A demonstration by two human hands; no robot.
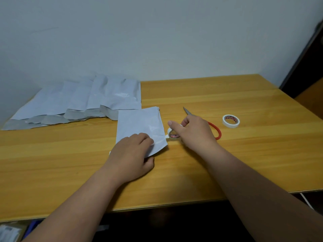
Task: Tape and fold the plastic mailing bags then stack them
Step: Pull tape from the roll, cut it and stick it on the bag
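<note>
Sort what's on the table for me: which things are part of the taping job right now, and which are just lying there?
In use:
folded bag, gripped by the left hand
small tape roll, held by the right hand
pile of bags, waiting

Lying about:
spare tape roll
scissors, partly under the right hand

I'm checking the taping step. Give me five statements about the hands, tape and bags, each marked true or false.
1. The right hand holds a tape roll beside the folded bag. True.
2. The left hand is off the table, holding nothing. False: it grips the folded bag's near edge.
3. A second tape roll lies on the table to the right, untouched. True.
4. The scissors lie on the pile of bags. False: they lie on the table behind the right hand.
5. The pile of bags lies at the table's back left. True.
</note>
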